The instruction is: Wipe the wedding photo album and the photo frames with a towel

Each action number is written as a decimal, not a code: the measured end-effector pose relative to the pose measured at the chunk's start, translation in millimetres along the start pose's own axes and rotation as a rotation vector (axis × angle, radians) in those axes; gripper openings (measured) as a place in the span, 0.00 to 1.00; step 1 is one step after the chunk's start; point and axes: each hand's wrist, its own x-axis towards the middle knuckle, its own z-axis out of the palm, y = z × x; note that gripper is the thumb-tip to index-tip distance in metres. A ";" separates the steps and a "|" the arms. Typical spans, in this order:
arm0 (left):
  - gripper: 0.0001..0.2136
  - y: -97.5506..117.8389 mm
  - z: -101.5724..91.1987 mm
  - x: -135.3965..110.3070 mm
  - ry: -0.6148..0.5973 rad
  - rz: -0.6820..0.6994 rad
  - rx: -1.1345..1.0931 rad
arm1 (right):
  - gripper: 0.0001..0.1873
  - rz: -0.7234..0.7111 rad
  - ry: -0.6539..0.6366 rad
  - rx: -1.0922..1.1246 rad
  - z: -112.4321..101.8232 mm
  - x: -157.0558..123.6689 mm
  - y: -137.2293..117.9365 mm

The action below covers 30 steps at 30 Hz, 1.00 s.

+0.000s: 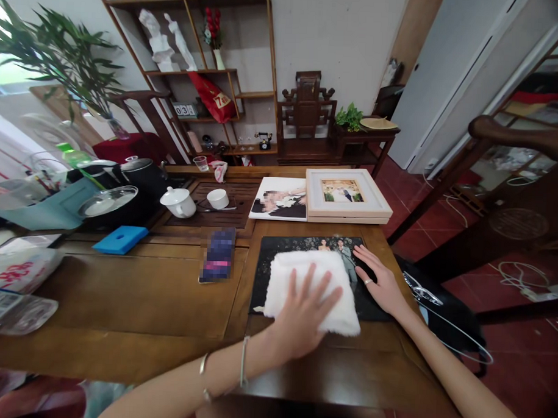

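A dark photo panel [261, 275] showing two people lies flat on the wooden table. Over its middle and front edge is spread a white fluffy cloth [281, 267]. My left hand [305, 310] rests flat on the cloth with its fingers spread. At the panel's right edge, my right hand [379, 279] lies with fingers stretched out, touching the printed surface. The cloth hides much of the picture.
Behind the panel are a photo print [279, 200] and a stack of framed pictures [352, 214]. Left of it lies a phone [217, 255]. Further left are a blue block [121, 239], a white lidded cup [178, 203] and a pan [109, 206]. A chair [503, 204] stands right.
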 end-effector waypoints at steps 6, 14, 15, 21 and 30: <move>0.41 39.8 0.5 -36.6 -0.005 0.189 -0.011 | 0.22 0.012 -0.023 0.010 -1.7 0.1 -1.8; 0.36 -13.4 2.2 43.3 -0.001 0.039 -0.010 | 0.21 -0.008 0.000 0.003 0.3 -0.2 2.0; 0.35 -17.7 2.3 51.5 0.003 0.028 -0.008 | 0.21 -0.010 0.003 0.004 0.7 -0.1 2.6; 0.34 -5.2 -0.1 41.3 -0.002 0.081 -0.008 | 0.22 -0.012 0.009 0.001 1.3 0.6 2.3; 0.36 26.9 -5.5 -11.8 -0.034 0.264 -0.065 | 0.23 -0.038 -0.025 0.012 -2.1 -0.1 2.1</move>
